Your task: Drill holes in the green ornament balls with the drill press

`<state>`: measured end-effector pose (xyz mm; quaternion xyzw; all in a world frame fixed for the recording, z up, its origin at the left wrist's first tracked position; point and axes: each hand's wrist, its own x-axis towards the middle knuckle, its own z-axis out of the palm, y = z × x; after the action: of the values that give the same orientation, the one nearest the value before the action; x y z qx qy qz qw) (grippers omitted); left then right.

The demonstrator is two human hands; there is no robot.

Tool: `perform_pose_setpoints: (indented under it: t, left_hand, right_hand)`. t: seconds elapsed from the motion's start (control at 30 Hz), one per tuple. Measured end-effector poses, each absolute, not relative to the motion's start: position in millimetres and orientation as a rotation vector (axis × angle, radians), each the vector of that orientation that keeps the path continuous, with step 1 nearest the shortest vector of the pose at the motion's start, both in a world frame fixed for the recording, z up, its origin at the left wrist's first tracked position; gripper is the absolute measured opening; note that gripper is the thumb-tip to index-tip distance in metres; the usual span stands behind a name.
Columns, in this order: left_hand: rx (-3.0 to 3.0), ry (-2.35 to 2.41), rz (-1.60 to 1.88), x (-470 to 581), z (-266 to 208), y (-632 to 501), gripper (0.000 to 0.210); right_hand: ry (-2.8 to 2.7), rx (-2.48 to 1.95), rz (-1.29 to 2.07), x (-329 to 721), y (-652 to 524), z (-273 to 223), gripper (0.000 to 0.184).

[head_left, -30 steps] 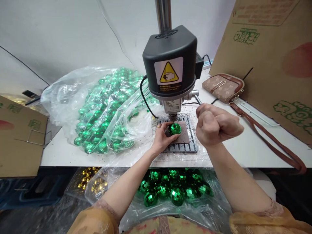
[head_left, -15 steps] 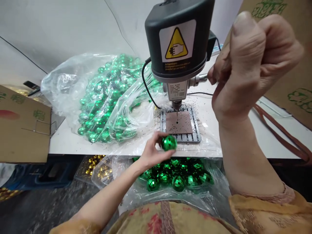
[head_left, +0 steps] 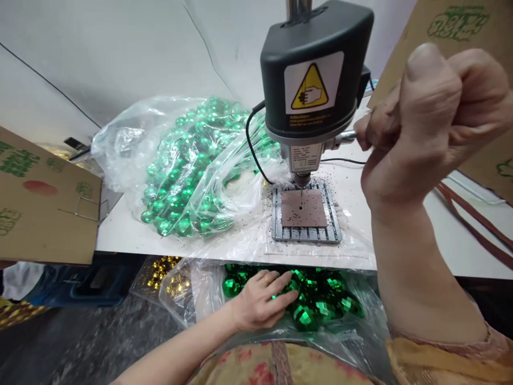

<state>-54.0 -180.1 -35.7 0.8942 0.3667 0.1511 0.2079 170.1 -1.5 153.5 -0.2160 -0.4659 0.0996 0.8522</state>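
My left hand (head_left: 264,300) reaches down below the table's front edge, onto shiny green faceted balls (head_left: 305,315) lying in a clear plastic bag. Its fingers are stretched out and apart over the balls, and what lies under the palm is hidden. On the right, my right hand (head_left: 425,123) is closed around the end of the metal feed handle (head_left: 345,138) of a small black drill press (head_left: 316,75). Beneath the drill bit, a brown square board (head_left: 316,208) with a dark hole lies on the slotted metal base plate (head_left: 277,227).
A big clear bag of green balls (head_left: 188,171) lies on the white table (head_left: 140,243), left of the drill press. Cardboard boxes stand at the left (head_left: 52,214) and right. Gold balls (head_left: 164,270) sit below the table. Dark shavings surround the base plate.
My left hand has moved from in front of the base plate, where it held a green ball, down to the balls in the lower bag. My right hand stays on the handle.
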Motion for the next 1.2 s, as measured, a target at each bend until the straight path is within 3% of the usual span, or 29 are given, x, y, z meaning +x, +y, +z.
perform_pose_setpoints:
  t: [0.1, 0.2, 0.3, 0.5, 0.73, 0.87, 1.07, 1.2]
  left_hand:
    - [2.449, 1.218, 0.852, -70.9, -10.5, -131.4, 0.023]
    - [2.256, 1.666, 1.144, -86.4, 13.0, -49.3, 0.024]
    - [2.072, 1.862, 1.014, -96.0, 23.4, 37.0, 0.033]
    - [2.126, 1.602, 0.766, -88.2, 9.9, 120.3, 0.046]
    - [1.919, 1.744, 0.932, -86.0, -0.2, 117.2, 0.045]
    - [1.780, 1.839, 0.988, -96.9, 9.7, 94.4, 0.029]
    - [1.079, 1.215, 1.261, -83.7, 33.7, 27.8, 0.036]
    - [0.831, 0.954, 1.264, -57.4, 36.2, -11.1, 0.041]
  right_hand:
    - [-0.997, -0.454, 0.230, 170.6, -2.8, 152.5, 0.039]
    - [-0.981, -0.428, 0.223, 170.2, -1.6, 151.7, 0.036]
    - [-0.966, -0.385, 0.218, 169.3, 0.5, 151.2, 0.036]
    - [-0.966, -0.441, 0.188, 169.5, 1.0, 150.4, 0.043]
    - [-0.957, -0.439, 0.155, 170.8, 2.6, 146.3, 0.045]
    - [-0.975, -0.453, 0.161, 171.6, 2.3, 144.4, 0.047]
    - [-0.969, -0.416, 0.166, 171.3, 2.6, 145.4, 0.047]
    - [-0.982, -0.400, 0.183, 171.6, 3.0, 144.7, 0.047]
